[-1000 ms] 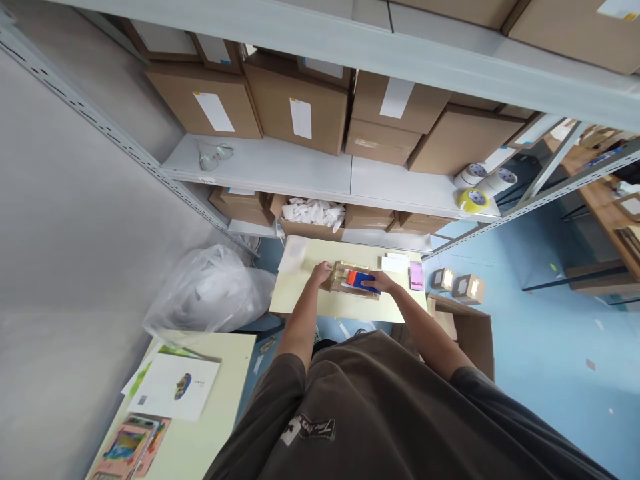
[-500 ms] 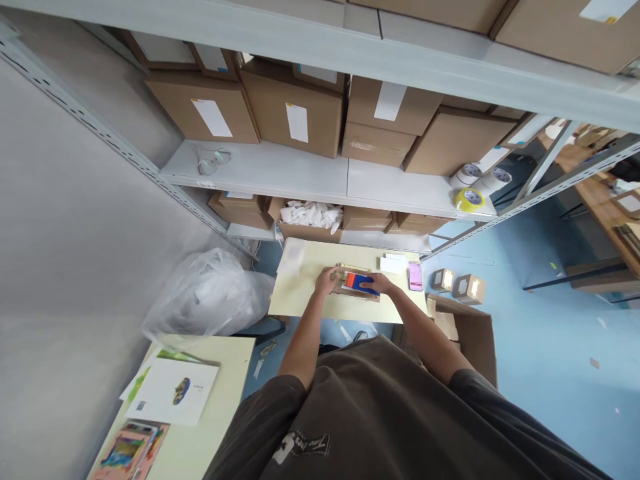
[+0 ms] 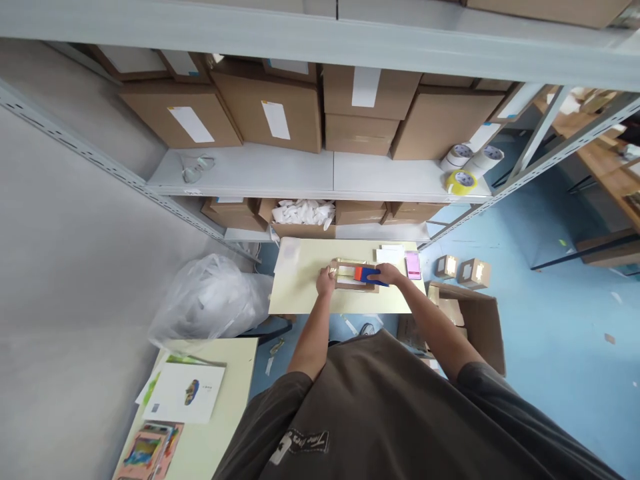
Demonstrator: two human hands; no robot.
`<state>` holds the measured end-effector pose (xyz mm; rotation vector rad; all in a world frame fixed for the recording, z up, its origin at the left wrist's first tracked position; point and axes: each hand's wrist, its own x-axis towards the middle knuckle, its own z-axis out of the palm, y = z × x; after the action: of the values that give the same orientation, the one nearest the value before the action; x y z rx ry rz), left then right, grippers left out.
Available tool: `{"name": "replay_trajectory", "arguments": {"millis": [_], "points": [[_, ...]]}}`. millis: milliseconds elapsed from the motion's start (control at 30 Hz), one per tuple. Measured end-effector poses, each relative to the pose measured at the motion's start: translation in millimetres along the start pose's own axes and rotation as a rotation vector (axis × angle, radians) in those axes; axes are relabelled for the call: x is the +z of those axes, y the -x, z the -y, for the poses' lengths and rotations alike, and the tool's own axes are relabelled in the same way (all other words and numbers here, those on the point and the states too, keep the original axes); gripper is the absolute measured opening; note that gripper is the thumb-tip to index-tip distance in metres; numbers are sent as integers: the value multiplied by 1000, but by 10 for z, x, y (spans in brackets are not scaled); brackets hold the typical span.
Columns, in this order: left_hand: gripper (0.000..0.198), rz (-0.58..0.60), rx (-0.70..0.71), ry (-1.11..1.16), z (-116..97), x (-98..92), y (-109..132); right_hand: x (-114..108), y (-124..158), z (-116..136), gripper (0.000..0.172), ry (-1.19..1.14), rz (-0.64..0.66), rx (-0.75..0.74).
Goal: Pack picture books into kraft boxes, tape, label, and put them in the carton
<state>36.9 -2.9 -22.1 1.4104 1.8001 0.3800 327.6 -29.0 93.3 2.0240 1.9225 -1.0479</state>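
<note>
On the pale yellow table [image 3: 300, 293] lies a small brown cardboard box [image 3: 343, 285], with a white and yellowish area on its upper face. At its left end, my left hand [image 3: 327, 279] is closed on the box's edge. My right hand [image 3: 388, 274] grips a blue item with an orange end [image 3: 373, 275], held over the right part of the box. I cannot tell whether that item touches the box, and its exact kind does not show. Some of its right end is hidden by my fingers.
White papers [image 3: 390, 255] and a phone with a pink screen [image 3: 413, 265] lie right of the box. Shelves with cartons [image 3: 357, 133] and tape rolls [image 3: 461, 181] rise behind. An open carton [image 3: 475, 320] stands at right, a plastic bag [image 3: 215, 297] at left.
My right hand has drawn the blue and orange item rightward along the box, uncovering more of the white and yellowish area. My left hand stays at the box's left end.
</note>
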Motion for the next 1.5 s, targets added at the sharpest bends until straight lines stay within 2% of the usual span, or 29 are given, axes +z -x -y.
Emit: {"name": "replay_trajectory", "arguments": {"millis": [133, 233, 333, 433, 500, 600, 700, 800, 867, 1000, 1100, 1200, 1267, 1333, 1400, 1500], "points": [[48, 6, 48, -72, -23, -4, 36, -208, 328, -743, 65, 51, 31, 96], [50, -4, 51, -104, -63, 4, 65, -328, 570, -1258, 64, 46, 40, 171], [50, -8, 38, -113, -117, 9, 83, -332, 656, -1472, 59, 35, 37, 215], [50, -25, 9, -111, -167, 10, 90, -161, 522, -1288, 56, 87, -10, 299], [50, -44, -6, -111, -191, 10, 92, 45, 347, -990, 55, 89, -69, 377], [48, -52, -13, -118, -208, 11, 87, 398, 66, -486, 43, 14, -109, 430], [48, -63, 5, -108, -196, 20, 77, 667, -134, -191, 37, -46, -155, 457], [49, -85, 19, -88, -166, 46, 81, 820, -203, -247, 36, -112, -159, 458], [50, -93, 12, -78, -147, 70, 93, 911, -172, -419, 39, -145, -171, 481], [50, -121, -17, -57, -143, 112, 113, 1158, 26, -844, 52, -201, -294, 534], [50, -134, -40, -46, -159, 122, 109, 1310, 205, -1117, 51, -265, -242, 592], [53, -119, -64, -42, -166, 108, 90, 1320, 298, -1234, 52, -274, -201, 613], [56, -103, -84, -54, -166, 91, 72, 1258, 261, -1155, 49, -301, -292, 561], [54, -65, -87, -81, -170, 75, 50, 1182, 136, -941, 53, -404, -359, 423], [47, -8, -79, -118, -180, 70, 19, 1129, -49, -640, 64, -562, -293, 278], [39, 42, -102, -157, -199, 83, -46, 1118, -319, -232, 66, -693, -172, 237]]}}
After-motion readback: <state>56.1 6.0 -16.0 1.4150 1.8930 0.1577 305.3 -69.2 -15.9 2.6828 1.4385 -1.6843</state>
